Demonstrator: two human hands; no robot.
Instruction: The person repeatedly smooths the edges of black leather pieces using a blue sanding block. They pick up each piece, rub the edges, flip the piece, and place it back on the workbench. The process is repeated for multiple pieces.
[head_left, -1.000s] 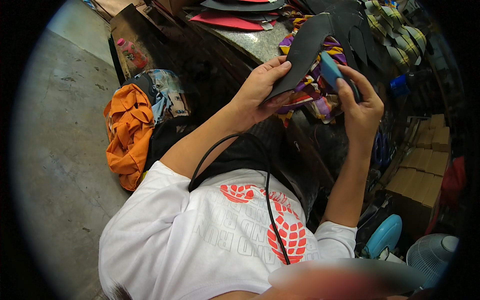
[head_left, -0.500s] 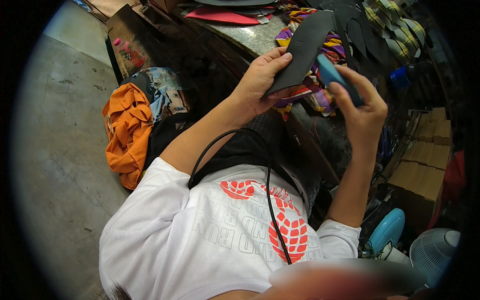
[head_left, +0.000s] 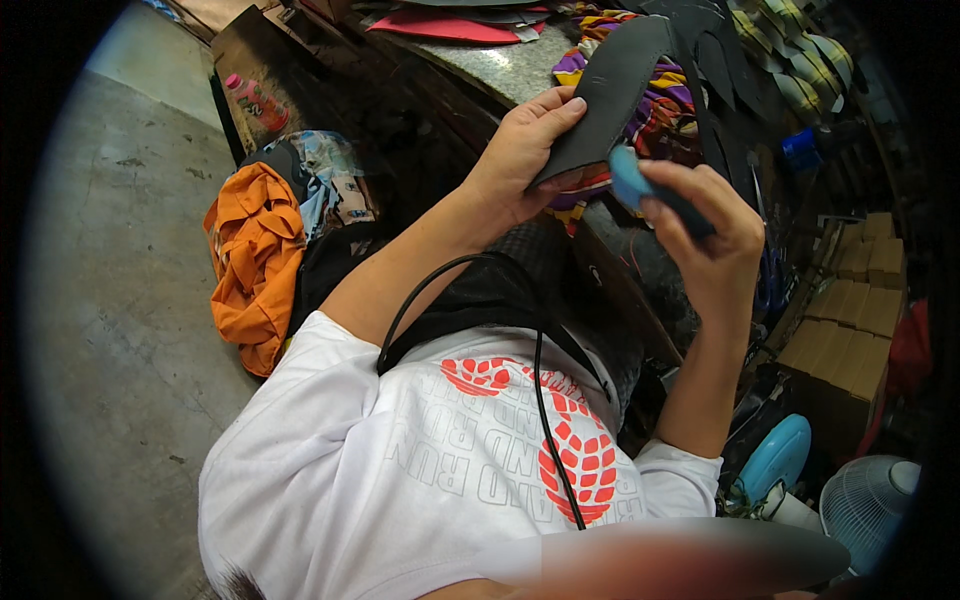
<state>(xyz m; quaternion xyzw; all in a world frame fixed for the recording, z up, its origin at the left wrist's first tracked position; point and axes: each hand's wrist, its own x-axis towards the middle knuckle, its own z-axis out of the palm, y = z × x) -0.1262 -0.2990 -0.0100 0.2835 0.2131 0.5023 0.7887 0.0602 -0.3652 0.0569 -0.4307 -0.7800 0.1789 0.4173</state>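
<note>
My left hand [head_left: 525, 155] grips the lower end of a flat black curved panel [head_left: 618, 95], thumb on top and fingers underneath. The panel tilts up and away to the right. In my right hand [head_left: 715, 220] is a light blue oblong block [head_left: 632, 180], pinched between thumb and fingers. Its tip lies against or very close to the panel's lower right edge; contact cannot be told for sure. Behind the panel, a crumpled multicoloured cloth [head_left: 665, 110] in purple, yellow and red shows.
More black pieces [head_left: 725, 60] hang at the upper right beside plaid pieces [head_left: 800, 65]. Red sheets [head_left: 455, 27] lie on the grey tabletop [head_left: 490, 68]. Orange cloth [head_left: 258, 260] is at my left, near a pink bottle [head_left: 257, 103]. Stacked tan boxes [head_left: 840, 330] and a fan [head_left: 870, 505] stand right.
My right hand has moved the blue block down and left along the panel's edge toward its lower corner. My left hand and the panel have barely shifted.
</note>
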